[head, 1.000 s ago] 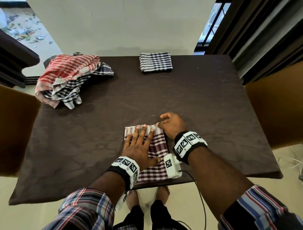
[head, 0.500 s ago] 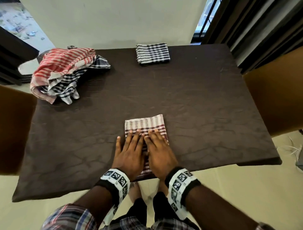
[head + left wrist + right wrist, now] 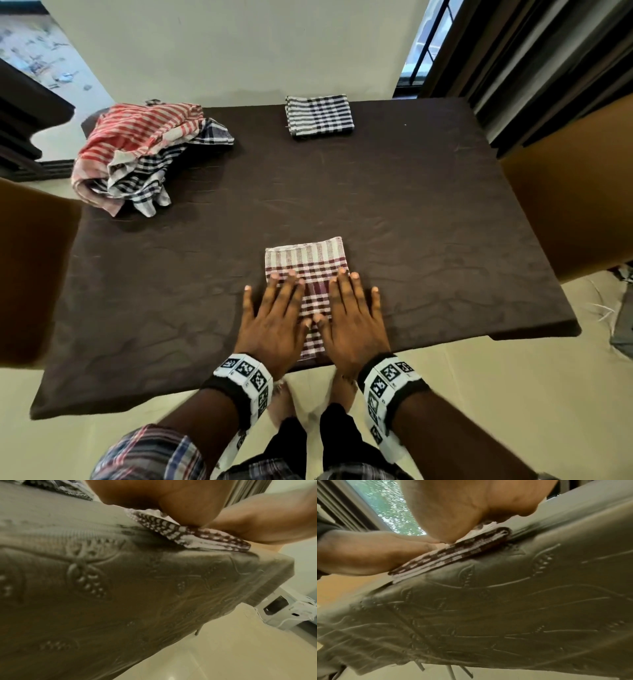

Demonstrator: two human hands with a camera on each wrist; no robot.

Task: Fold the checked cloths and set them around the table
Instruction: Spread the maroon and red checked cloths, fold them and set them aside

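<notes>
A folded maroon-and-white checked cloth (image 3: 306,263) lies at the near edge of the brown table (image 3: 428,222). My left hand (image 3: 274,315) lies flat on the cloth's left side, fingers straight. My right hand (image 3: 352,311) lies flat on its right side, fingers straight and spread. In the left wrist view the palm presses the cloth's edge (image 3: 185,535). The right wrist view shows the stacked layers of the cloth (image 3: 453,555) under both hands. A folded black-and-white checked cloth (image 3: 320,114) sits at the table's far edge. A heap of unfolded cloths (image 3: 137,150), red-striped on top, lies at the far left corner.
Brown chair backs stand at the left (image 3: 30,274) and right (image 3: 575,192) sides of the table. Dark curtains (image 3: 534,61) hang at the back right beside a window. My bare feet (image 3: 284,401) show on the pale floor below the near edge.
My right hand left the cloth's far right corner and came down flat beside the left hand. Both hands then slid apart toward the cloth's sides.
</notes>
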